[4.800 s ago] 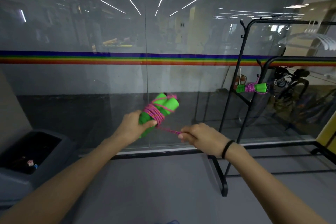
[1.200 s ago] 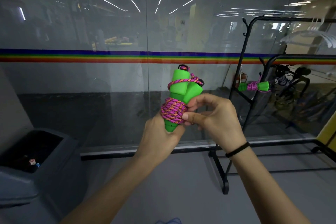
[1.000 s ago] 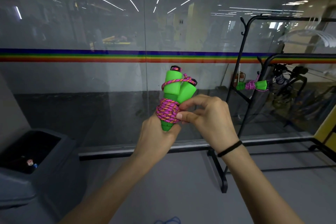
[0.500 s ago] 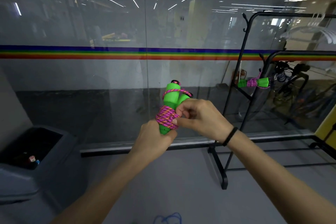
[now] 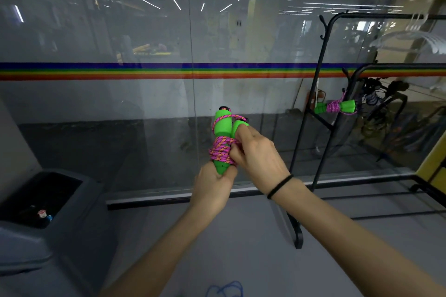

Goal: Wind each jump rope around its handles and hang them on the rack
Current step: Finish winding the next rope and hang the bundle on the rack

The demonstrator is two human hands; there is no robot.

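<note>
I hold a jump rope upright in front of me: two green foam handles side by side with pink braided cord wound thickly around their middle. My left hand grips the handles' lower ends. My right hand presses on the coil from the right, its fingers pinching the cord and one finger lying along the right handle. A black metal rack stands to the right. A second wound jump rope with green handles hangs on it by its pink cord.
A glass wall with a rainbow stripe runs straight ahead. A grey bin stands at the lower left with small items inside. A blue cord lies on the floor near my feet. White hangers hang on the rack's top bar.
The loose cord that my right hand held out is now wound up. The bundle turned upright and sank a little, and my right hand closed in over the coil.
</note>
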